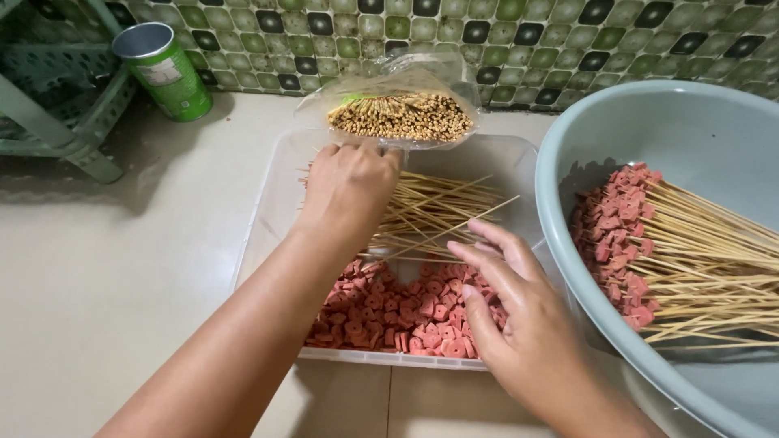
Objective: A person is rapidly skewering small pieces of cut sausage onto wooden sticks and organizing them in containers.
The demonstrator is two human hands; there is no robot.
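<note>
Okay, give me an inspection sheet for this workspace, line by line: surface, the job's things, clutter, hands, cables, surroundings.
Surface: pale tiled floor, bare where visible.
Job's things: clear plastic tray holding loose bamboo skewers and pink sausage pieces; open bag of skewers at the tray's far edge; grey-green basin with loaded skewers.
Clutter: green can, open top, standing upright.
Hands: left hand over the loose skewers by the bag, whether it grips any is hidden; right hand open above the sausage pieces.
Cables: nothing seen.
Surroundings: green mosaic wall; green plastic rack at left.
</note>
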